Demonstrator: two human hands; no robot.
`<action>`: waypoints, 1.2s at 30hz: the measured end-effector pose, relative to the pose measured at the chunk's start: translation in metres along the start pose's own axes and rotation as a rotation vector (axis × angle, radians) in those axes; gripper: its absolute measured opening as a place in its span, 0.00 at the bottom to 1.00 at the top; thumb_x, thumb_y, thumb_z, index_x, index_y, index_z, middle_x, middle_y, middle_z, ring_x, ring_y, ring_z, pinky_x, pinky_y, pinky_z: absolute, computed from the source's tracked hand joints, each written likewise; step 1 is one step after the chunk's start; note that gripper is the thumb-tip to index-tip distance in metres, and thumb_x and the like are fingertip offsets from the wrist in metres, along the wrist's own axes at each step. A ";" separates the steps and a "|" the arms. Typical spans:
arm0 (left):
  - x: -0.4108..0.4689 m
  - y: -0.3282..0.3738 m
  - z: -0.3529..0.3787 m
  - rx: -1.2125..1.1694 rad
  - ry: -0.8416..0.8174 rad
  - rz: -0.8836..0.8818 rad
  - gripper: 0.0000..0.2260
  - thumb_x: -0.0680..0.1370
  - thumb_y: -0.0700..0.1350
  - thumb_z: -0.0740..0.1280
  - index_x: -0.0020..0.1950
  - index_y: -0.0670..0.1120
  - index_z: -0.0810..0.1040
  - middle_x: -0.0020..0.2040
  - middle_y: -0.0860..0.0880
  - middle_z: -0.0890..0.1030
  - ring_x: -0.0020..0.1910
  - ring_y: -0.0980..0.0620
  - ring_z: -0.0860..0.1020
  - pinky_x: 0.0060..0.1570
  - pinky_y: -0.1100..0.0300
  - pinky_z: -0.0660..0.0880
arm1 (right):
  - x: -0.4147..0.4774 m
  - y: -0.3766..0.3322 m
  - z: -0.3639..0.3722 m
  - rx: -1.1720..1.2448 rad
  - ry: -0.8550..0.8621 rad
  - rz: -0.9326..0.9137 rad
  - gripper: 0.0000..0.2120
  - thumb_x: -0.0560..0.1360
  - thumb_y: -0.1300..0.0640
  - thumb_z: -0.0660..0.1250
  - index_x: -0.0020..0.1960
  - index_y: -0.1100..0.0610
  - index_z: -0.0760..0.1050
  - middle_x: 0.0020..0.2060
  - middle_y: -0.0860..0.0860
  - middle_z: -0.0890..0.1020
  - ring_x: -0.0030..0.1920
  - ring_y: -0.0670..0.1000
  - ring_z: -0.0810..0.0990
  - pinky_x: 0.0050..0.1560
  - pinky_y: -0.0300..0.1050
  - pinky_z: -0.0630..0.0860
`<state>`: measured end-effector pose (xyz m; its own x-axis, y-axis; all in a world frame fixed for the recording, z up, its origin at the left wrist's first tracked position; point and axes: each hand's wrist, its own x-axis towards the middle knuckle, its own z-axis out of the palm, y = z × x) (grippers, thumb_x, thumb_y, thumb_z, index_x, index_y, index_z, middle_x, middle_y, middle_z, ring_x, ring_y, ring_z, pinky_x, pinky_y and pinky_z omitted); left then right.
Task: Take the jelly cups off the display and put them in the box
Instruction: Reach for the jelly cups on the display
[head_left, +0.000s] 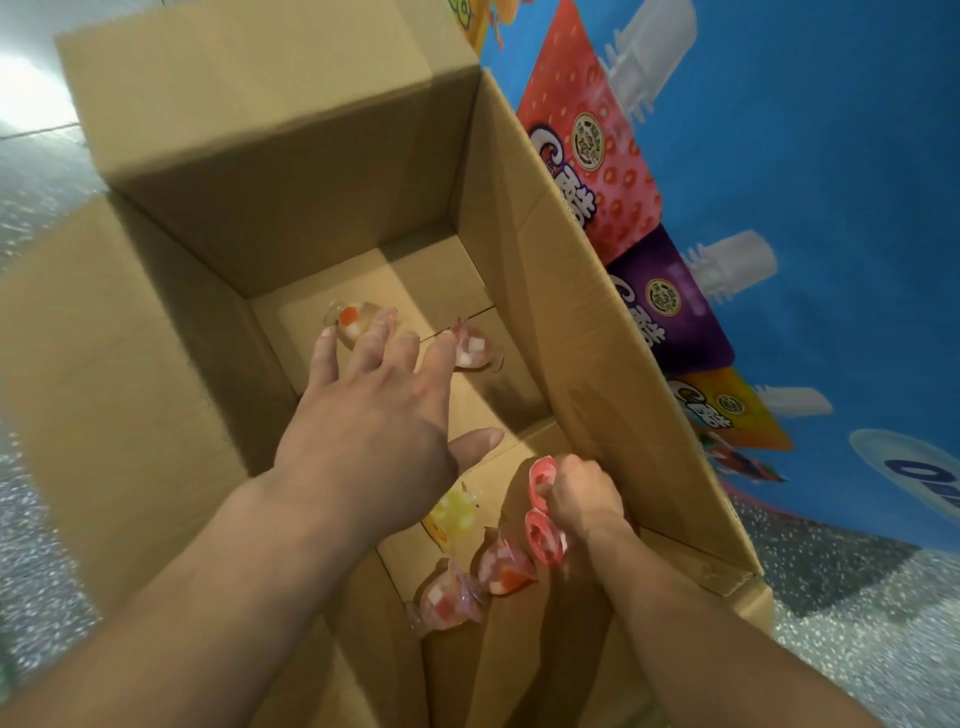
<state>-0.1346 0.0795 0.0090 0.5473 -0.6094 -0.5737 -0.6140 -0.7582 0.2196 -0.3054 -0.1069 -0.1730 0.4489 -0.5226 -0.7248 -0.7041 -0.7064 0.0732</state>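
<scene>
Brown cardboard box (571, 312) stands open beneath you, and both your hands are down inside it. Your left hand (374, 415) is spread wide, fingers straight and apart, holding nothing. Its middle fingertips overlap a clear jelly cup with orange and white cubes (353, 322) on the far part of the box floor. Its forefinger tip sits just beside a clear jelly cup with pink and white cubes (475, 348). You cannot tell whether the fingers touch either cup.

Your right hand (584, 501) is curled tight round two red-lidded jelly cups (543, 535), close to the right wall. A yellow jelly cup (452, 514) lies near your left wrist. Two pink-and-red jelly cups (504, 566) lie just nearer you, tipped on their sides.

Between the far pair and this near group you have a stretch of uncovered cardboard floor. The far flap stands up and the left flap lies outward. Along the right side runs a blue printed display panel (831, 208), above speckled grey flooring (857, 597).
</scene>
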 end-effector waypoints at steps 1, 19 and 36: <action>0.000 -0.002 0.000 -0.006 -0.018 -0.008 0.38 0.76 0.72 0.46 0.80 0.55 0.39 0.82 0.49 0.49 0.81 0.46 0.42 0.75 0.40 0.36 | 0.001 0.002 0.000 0.035 -0.009 0.017 0.06 0.79 0.58 0.67 0.54 0.58 0.78 0.47 0.53 0.85 0.46 0.51 0.84 0.49 0.42 0.81; 0.003 -0.009 -0.004 -0.173 -0.163 0.093 0.46 0.71 0.69 0.69 0.79 0.59 0.45 0.75 0.51 0.68 0.72 0.47 0.67 0.69 0.49 0.68 | -0.075 -0.027 -0.104 1.221 -0.183 -0.343 0.11 0.81 0.58 0.66 0.59 0.60 0.83 0.49 0.57 0.87 0.52 0.53 0.85 0.52 0.41 0.80; 0.015 -0.020 -0.002 -0.766 -0.308 0.245 0.16 0.75 0.62 0.68 0.58 0.55 0.82 0.49 0.58 0.85 0.47 0.57 0.83 0.48 0.56 0.80 | -0.094 -0.039 -0.140 1.309 -0.378 -0.480 0.23 0.72 0.58 0.72 0.66 0.60 0.77 0.53 0.64 0.85 0.53 0.61 0.84 0.54 0.48 0.80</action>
<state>-0.1128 0.0850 -0.0029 0.2025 -0.7700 -0.6051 -0.0807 -0.6289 0.7733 -0.2434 -0.0975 -0.0117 0.7586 -0.0633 -0.6485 -0.6126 0.2701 -0.7429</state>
